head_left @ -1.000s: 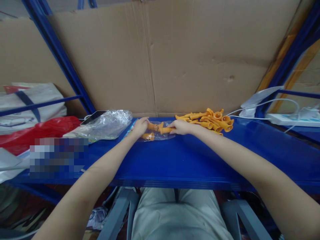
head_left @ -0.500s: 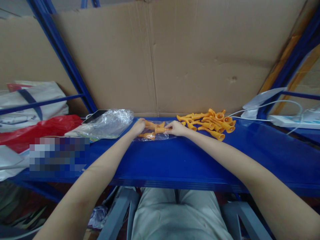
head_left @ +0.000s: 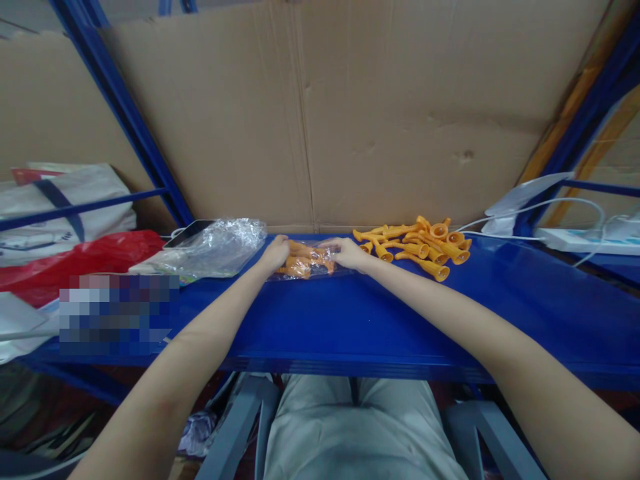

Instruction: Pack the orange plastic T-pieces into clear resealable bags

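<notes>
A clear plastic bag (head_left: 316,272) lies on the blue tabletop between my hands, with several orange horn-shaped plastic pieces (head_left: 299,267) inside. My left hand (head_left: 278,255) is closed on the bag's left end, its fingertips partly hidden. At the right end, the fingers of my right hand (head_left: 350,254) are bent together on the bag's film. Just right of that hand lies a loose pile of the same orange pieces (head_left: 425,247), their flared hollow ends mostly facing me.
Flattened clear bags (head_left: 235,243), a dark flat device (head_left: 190,233) and a red plastic bag (head_left: 115,250) lie to the left. A cardboard sheet (head_left: 350,120) stands behind the blue table (head_left: 350,320). White cables run to a power strip (head_left: 590,243) on the right.
The orange piece that was at my right fingertips is now inside the bag with the others. My right hand has shifted slightly up and grips the film. My left hand has stayed put.
</notes>
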Tool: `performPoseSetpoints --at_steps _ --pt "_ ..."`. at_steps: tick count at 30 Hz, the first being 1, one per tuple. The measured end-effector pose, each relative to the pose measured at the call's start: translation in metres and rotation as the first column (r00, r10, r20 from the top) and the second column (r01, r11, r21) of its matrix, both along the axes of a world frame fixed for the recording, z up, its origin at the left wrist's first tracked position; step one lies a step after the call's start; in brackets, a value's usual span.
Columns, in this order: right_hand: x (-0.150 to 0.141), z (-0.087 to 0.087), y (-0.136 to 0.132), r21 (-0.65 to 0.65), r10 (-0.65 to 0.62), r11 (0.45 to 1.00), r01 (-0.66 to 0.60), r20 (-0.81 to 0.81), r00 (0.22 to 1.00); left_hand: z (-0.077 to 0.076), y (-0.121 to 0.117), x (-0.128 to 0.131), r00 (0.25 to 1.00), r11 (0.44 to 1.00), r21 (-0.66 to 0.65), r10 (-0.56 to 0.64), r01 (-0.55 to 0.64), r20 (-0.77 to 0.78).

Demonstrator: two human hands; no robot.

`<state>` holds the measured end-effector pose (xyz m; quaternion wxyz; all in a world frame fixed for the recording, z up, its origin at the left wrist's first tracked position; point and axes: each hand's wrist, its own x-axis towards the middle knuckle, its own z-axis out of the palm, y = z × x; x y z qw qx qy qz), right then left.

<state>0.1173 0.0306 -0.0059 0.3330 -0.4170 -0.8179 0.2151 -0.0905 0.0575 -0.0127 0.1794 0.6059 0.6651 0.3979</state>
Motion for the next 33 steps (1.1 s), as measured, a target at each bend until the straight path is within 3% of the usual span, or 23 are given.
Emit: performPoseSetpoints --at_steps 3,7,14,19,28,33 --pt "0.009 -0.003 0.003 0.042 -0.107 0.993 0.107 -0.011 0.994 0.010 -0.009 0.001 0.995 0.997 -0.020 0.069 -0.071 -0.075" --pt "0.019 -0.007 0.004 0.154 -0.204 0.973 0.173 0.218 0.954 0.021 -0.019 0.001 0.979 0.992 -0.025 0.114 -0.120 -0.168" --pt "0.018 -0.014 0.003 0.130 0.031 0.989 -0.065 0.248 0.968 0.021 -0.019 0.000 0.965 0.990 -0.005 0.136 -0.141 -0.223" --pt "0.015 -0.014 -0.001 0.111 0.102 0.986 -0.129 0.219 0.970 0.020 -0.019 0.000 0.961 0.990 0.008 0.138 -0.141 -0.238" --pt "0.016 -0.009 -0.005 0.146 -0.023 0.989 -0.036 0.383 0.923 0.017 -0.019 -0.002 0.951 0.992 -0.011 0.121 -0.129 -0.285" --pt "0.021 0.007 -0.014 0.224 -0.173 0.972 0.071 0.479 0.860 0.013 -0.016 -0.005 0.926 0.994 -0.032 0.086 -0.105 -0.368"
